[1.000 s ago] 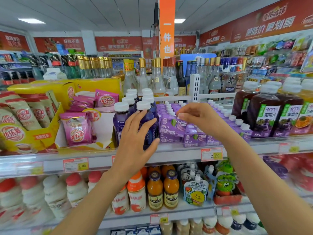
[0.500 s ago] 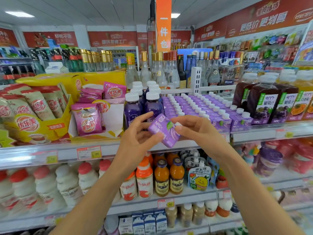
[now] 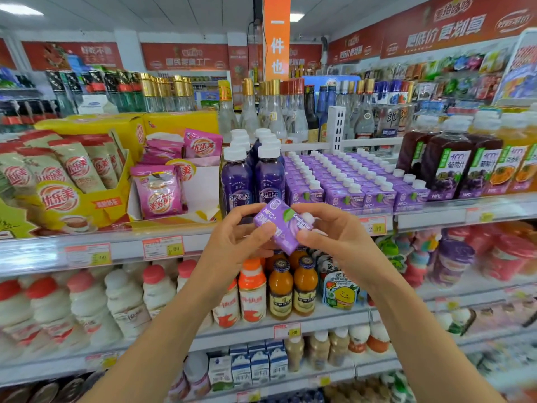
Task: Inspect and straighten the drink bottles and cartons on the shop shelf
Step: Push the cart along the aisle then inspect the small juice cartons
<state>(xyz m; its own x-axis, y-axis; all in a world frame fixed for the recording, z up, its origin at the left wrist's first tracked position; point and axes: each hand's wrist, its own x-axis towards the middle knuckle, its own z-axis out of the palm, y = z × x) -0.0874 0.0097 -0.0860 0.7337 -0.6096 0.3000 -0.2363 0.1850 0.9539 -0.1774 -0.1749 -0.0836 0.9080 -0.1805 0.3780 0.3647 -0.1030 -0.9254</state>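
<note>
A small purple juice carton (image 3: 283, 225) with a white cap is held tilted in front of the shelf, off the shelf board. My left hand (image 3: 235, 237) pinches its left end between thumb and fingers. My right hand (image 3: 334, 237) grips its right end, fingers curled over the cap. Behind it on the shelf stand rows of the same purple cartons (image 3: 348, 181) and, to their left, purple bottles with white caps (image 3: 252, 173).
Dark juice bottles (image 3: 444, 167) stand right of the cartons. Yellow display boxes of sachets (image 3: 72, 181) fill the left. Glass bottles (image 3: 276, 112) line the back. The shelf edge (image 3: 130, 248) carries price tags; lower shelves hold milk drinks and orange bottles (image 3: 290, 286).
My right hand lifted a carton out of the front row and drew it toward me. My left hand left the purple bottles and took the carton's other end.
</note>
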